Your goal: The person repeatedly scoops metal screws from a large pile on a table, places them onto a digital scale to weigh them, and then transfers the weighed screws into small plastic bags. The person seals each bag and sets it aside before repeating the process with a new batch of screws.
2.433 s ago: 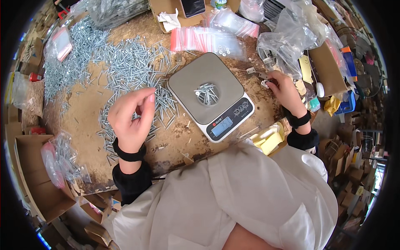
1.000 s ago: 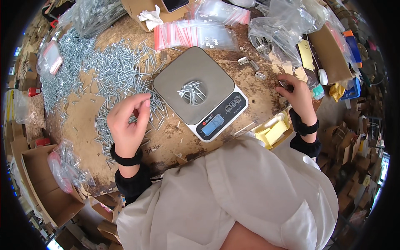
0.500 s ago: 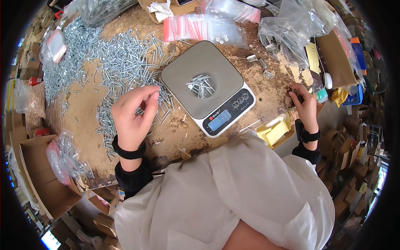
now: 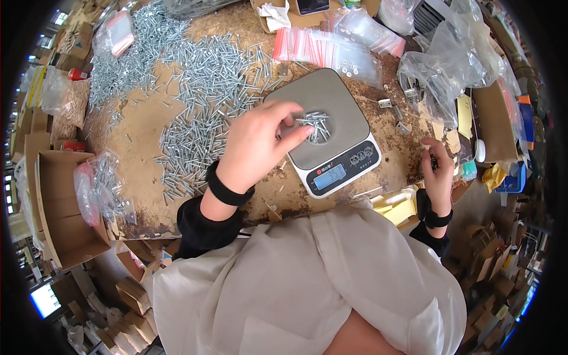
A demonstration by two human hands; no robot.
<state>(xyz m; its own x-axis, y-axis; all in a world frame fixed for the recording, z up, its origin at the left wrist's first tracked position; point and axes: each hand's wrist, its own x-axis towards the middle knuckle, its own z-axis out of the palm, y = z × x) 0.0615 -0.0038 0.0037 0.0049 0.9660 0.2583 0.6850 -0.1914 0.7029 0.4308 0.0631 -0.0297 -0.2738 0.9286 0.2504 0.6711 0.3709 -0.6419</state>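
Observation:
A digital scale (image 4: 361, 171) with a grey square pan stands mid-table, and a small pile of silver screws (image 4: 319, 125) lies in the middle of its pan. My left hand (image 4: 251, 142) reaches over the pan's left side. Its thumb and forefinger are bent round screws at the pile's left edge; the other fingers are mostly hidden. My right hand (image 4: 439, 180) rests by the table's near right edge with its fingers curled in. Something small and dark shows between them, too small to name. A wide spread of loose screws (image 4: 198, 112) covers the table left of the scale.
Clear zip bags with red edges (image 4: 319, 46) lie behind the scale, some with small washers. Small metal brackets (image 4: 402, 127) and crumpled plastic (image 4: 444, 77) are to the right. Cardboard boxes stand at the right (image 4: 494, 118) and left (image 4: 68, 207). Yellow slips (image 4: 396, 210) sit below the front edge.
My left hand has moved right, from above the loose screws to the pile on the scale. My right hand has drawn slightly nearer with its fingers curled. The whole view has shifted a little.

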